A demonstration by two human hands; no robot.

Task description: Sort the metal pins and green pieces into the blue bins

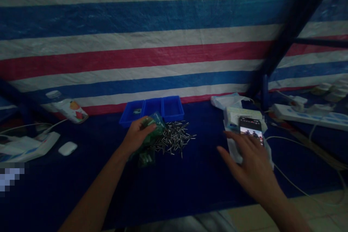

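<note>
My left hand [138,134] is closed on a green plastic bag [157,125], held just left of a loose pile of thin metal pins [175,137]. Below that hand a smaller green packet [146,158] with pale pieces in it lies on the blue table. Over at the right, my right hand [251,163] is spread, fingers apart, in front of a phone [251,127] with a lit screen. Whether its fingertips touch the phone I cannot tell. The phone leans on a pale box [236,116].
Behind the pins stands a blue three-compartment tray [172,108], with a small packet in its left compartment. A bottle [69,108], a white case [67,148] and a power strip [35,145] are at left. Another power strip [307,116] and a cable [290,139] lie at right.
</note>
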